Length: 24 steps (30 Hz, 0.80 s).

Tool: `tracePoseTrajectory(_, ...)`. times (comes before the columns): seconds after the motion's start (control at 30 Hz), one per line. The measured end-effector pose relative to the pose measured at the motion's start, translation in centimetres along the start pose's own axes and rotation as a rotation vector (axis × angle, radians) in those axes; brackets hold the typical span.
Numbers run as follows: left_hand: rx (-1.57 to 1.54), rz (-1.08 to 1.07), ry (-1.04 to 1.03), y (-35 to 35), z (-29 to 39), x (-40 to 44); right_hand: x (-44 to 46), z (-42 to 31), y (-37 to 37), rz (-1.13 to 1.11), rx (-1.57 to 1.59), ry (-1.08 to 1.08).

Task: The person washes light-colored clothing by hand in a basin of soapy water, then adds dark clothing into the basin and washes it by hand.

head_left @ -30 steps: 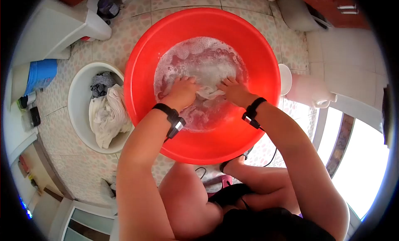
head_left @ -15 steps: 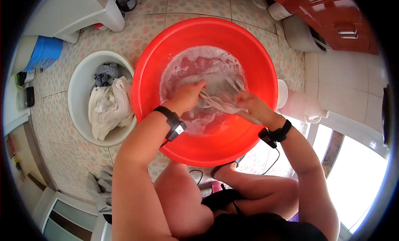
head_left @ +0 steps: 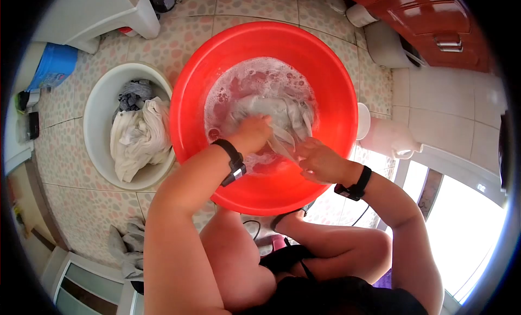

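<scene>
A large red basin [head_left: 266, 198] holds sudsy water, with a pale wet cloth [head_left: 282, 111] lying partly in it. My left hand [head_left: 253, 133], at the left of the cloth, is closed on its near edge. On the other side my right hand [head_left: 320, 158] pinches the same cloth nearer the basin's front right. A strip of the fabric is stretched between the two hands. The lower part of the cloth lies in the foam, its far folds spread toward the right.
Left of the basin stands a white tub [head_left: 97, 152] with cream cloth [head_left: 142, 136] and dark grey cloth [head_left: 134, 95]. A pink jug [head_left: 391, 138] is at the right. Grey fabric [head_left: 130, 250] lies on the tiled floor at lower left.
Both hands, first spread open on the submerged cloth, have closed on it and lifted an edge. Since half a second ago, my right hand has shifted toward me and slightly left.
</scene>
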<state>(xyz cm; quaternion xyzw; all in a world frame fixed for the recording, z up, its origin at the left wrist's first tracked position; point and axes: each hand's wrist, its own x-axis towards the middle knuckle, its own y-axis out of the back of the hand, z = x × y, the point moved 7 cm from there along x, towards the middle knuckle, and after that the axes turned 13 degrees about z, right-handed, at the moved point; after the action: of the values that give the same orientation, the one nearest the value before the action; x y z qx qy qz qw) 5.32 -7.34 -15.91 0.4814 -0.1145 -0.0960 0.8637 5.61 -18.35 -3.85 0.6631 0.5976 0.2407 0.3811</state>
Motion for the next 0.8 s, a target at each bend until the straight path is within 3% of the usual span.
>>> tracePoseTrajectory(0.03, -0.001, -0.001, -0.002, 0.3, -0.4, 0.0, -0.3, -0.4, -0.8, -0.072, -0.076, 0.018)
tracePoseTrajectory(0.1, -0.218, 0.019, 0.254, 1.5, -2.4, -0.3, -0.4, -1.1, -1.4, -0.139, -0.151, 0.036)
tracePoseTrajectory(0.13, -0.214, 0.018, 0.255, 2.8, -2.2, -0.3, -0.3, -1.5, -1.2, -0.192, -0.203, 0.027)
tracePoseTrajectory(0.2, -0.231, -0.014, 0.022, 5.4, 0.1, -0.4, 0.0, -2.0, -1.1, -0.245, -0.254, 0.026)
tracePoseTrajectory(0.3, -0.406, -0.01, -0.078, 9.8, 5.1, 1.0, -0.3, -1.6, -1.1, -0.307, -0.369, -0.007)
tracePoseTrajectory(0.37, -0.399, -0.05, -0.062, 9.1, 5.4, 1.4, -0.1, -1.2, 1.1, -0.067, -0.576, -0.021)
tracePoseTrajectory(0.4, -0.384, -0.093, -0.044, 8.7, 5.4, 1.4, -0.3, -0.7, 1.1, -0.073, -0.579, -0.026)
tracePoseTrajectory(0.47, -0.239, -0.019, -0.051, 4.4, 2.3, -0.2, -1.5, 2.6, 0.3, -0.207, -0.545, -0.351)
tracePoseTrajectory(0.53, -0.087, 0.054, -0.051, 5.2, 1.9, -0.2, -1.7, 3.2, 0.9, -0.075, -0.539, -0.412)
tracePoseTrajectory(0.6, -0.598, -0.311, 0.441, 5.3, 2.7, -0.4, -2.2, 4.1, 1.2, 0.056, -0.524, -0.475)
tracePoseTrajectory(0.63, -0.596, -0.313, 0.443, 4.7, 3.0, -0.8, -2.5, 4.9, 1.3, 0.098, -0.569, -0.467)
tracePoseTrajectory(0.7, -0.387, -0.023, 0.083, 5.8, 5.0, -0.5, -2.2, 6.1, 1.9, 0.139, -0.614, -0.46)
tracePoseTrajectory(0.77, -0.333, -0.047, 0.096, 5.5, 6.0, -1.5, -2.6, 8.3, 1.6, -0.11, -0.742, -0.596)
tracePoseTrajectory(0.8, -0.276, -0.07, 0.107, 5.7, 6.3, -1.7, -2.9, 9.0, 1.4, -0.111, -0.744, -0.598)
